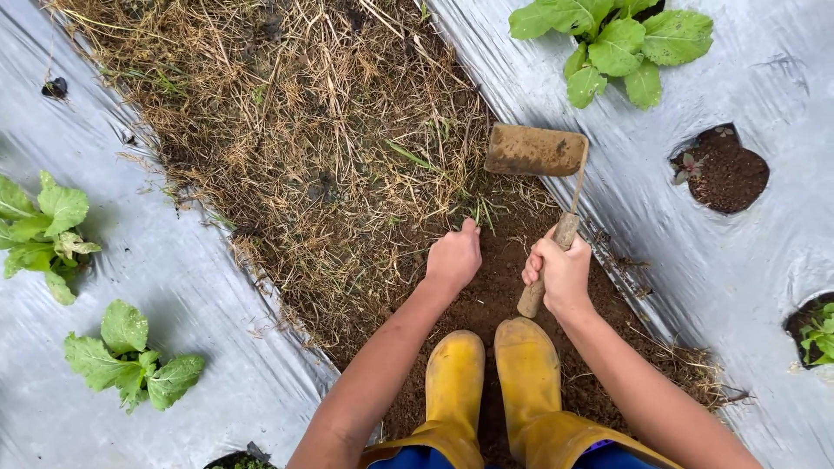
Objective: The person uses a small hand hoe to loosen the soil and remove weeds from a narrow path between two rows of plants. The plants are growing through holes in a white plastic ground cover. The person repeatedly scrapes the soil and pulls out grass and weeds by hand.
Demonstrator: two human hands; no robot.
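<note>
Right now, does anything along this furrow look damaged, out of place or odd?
Mostly orderly. One planting hole in the right plastic sheet shows bare soil with only a tiny seedling, while other holes hold leafy plants. The right hand grips the hand hoe; the left hand pinches grass.

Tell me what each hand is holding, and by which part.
The right hand grips a hand hoe by its wooden handle, near the middle. The left hand is closed on the grass at the soil; its hold cannot be told.
</note>
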